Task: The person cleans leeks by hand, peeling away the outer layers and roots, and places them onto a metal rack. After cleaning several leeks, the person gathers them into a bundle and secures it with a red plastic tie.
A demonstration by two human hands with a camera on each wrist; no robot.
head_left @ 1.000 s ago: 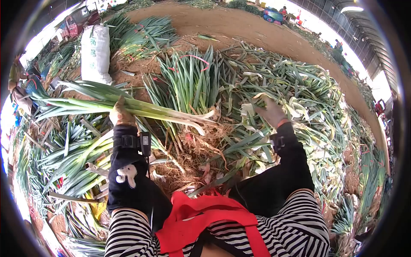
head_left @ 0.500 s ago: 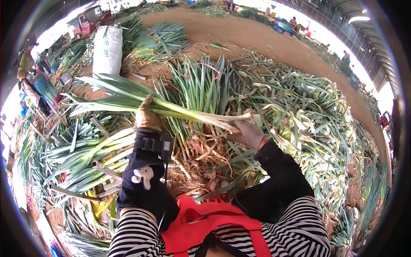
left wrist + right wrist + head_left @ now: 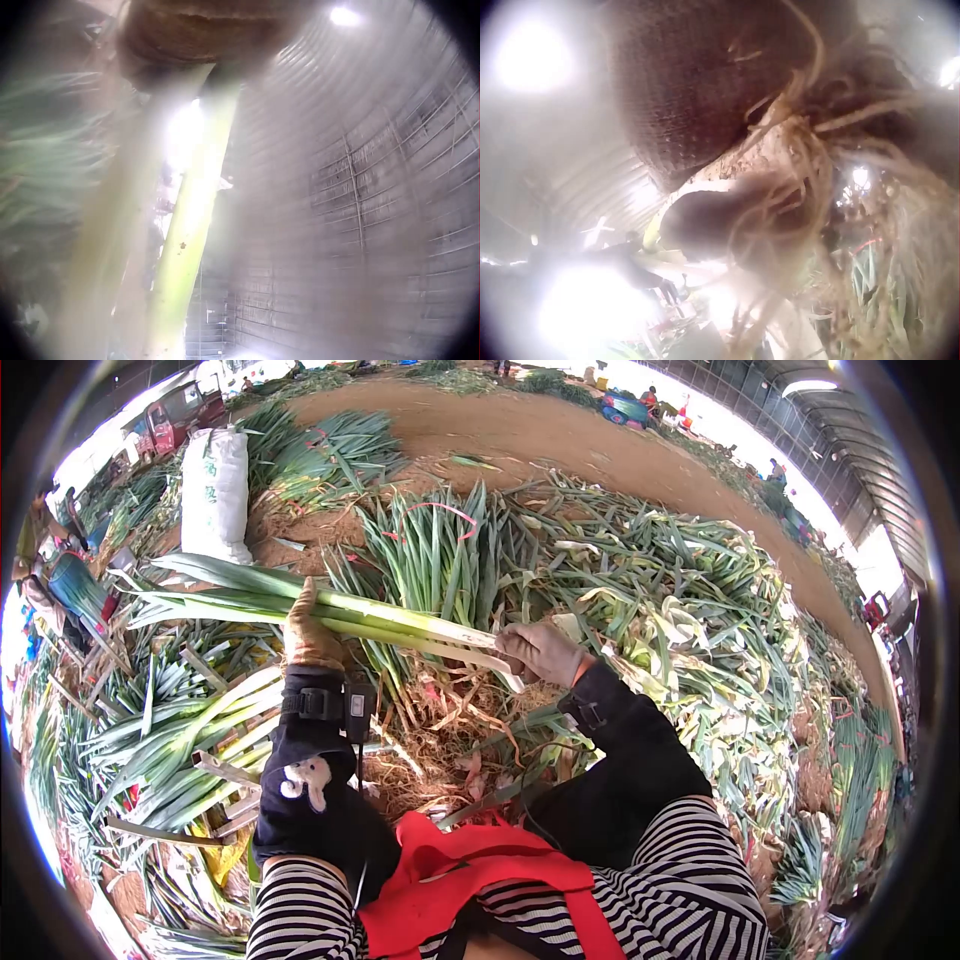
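A few long leeks [image 3: 400, 618] lie across the front of the body, leaves to the left and white ends to the right. My gloved left hand [image 3: 308, 632] grips them around the stems, below the leaf fan. At the white root end, my gloved right hand [image 3: 545, 652] pinches a stem between thumb and fingers. Close up in the right wrist view, stringy roots [image 3: 810, 165] hang by the fingers. In the left wrist view, pale green stems [image 3: 191, 240] run down from the gloved hand. Behind stands a bundle of leeks [image 3: 430, 555] tied with pink string.
Loose peeled leaves [image 3: 690, 620] cover the ground on the right. More leeks [image 3: 190, 730] lie on a wooden frame at left. A white sack [image 3: 215, 495] stands at the back left. Roots and soil [image 3: 430, 760] are right in front of my body.
My right hand has come left from the loose leaves to the root end and now pinches a stem there. The left hand keeps its grip on the leeks.
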